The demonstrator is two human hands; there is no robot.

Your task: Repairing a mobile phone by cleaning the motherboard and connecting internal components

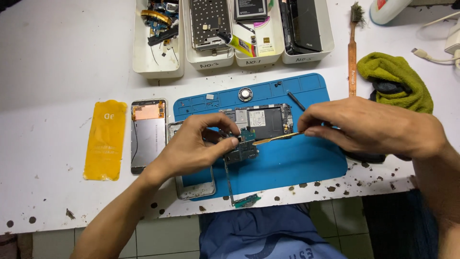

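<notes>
Circuit board [242, 147] is being pinched by left hand [199, 146] over blue mat [297, 165]; yellow pry tool [277, 138] is being gripped by right hand [369, 127]. Board likely light, thin, fragile: best held by edges.

Premises: a small phone-repair workbench. Evidence: a blue repair mat [297, 163] laid on a stained white table [52, 62]; white sorting trays [158, 69] along the far edge holding dismantled phone parts; a detached screen panel [148, 136] and a yellow protective film [105, 139] beside the mat; a worn cleaning brush [353, 48] and green cloth [397, 76] to one side.
</notes>
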